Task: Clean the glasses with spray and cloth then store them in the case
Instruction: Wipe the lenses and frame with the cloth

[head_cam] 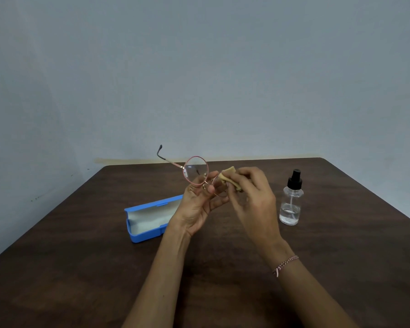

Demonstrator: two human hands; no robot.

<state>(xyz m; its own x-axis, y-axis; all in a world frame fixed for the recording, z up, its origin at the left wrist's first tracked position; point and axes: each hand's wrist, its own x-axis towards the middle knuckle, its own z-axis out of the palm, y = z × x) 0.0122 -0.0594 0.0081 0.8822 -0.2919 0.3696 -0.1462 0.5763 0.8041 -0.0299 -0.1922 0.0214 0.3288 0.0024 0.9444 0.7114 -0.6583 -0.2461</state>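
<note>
Head view: left hand (197,204) pinches the glasses (195,170) steady near the case (149,205) so the right hand (253,200), pinching the cloth (227,174), can wipe a lens.

- On the right wrist, a thin braided thread bracelet (285,265) of pink-red and white strands (a short loose tail dangles from it).
- Left hand (197,204) and right hand (253,200) uncovered; forearms bare.
</note>
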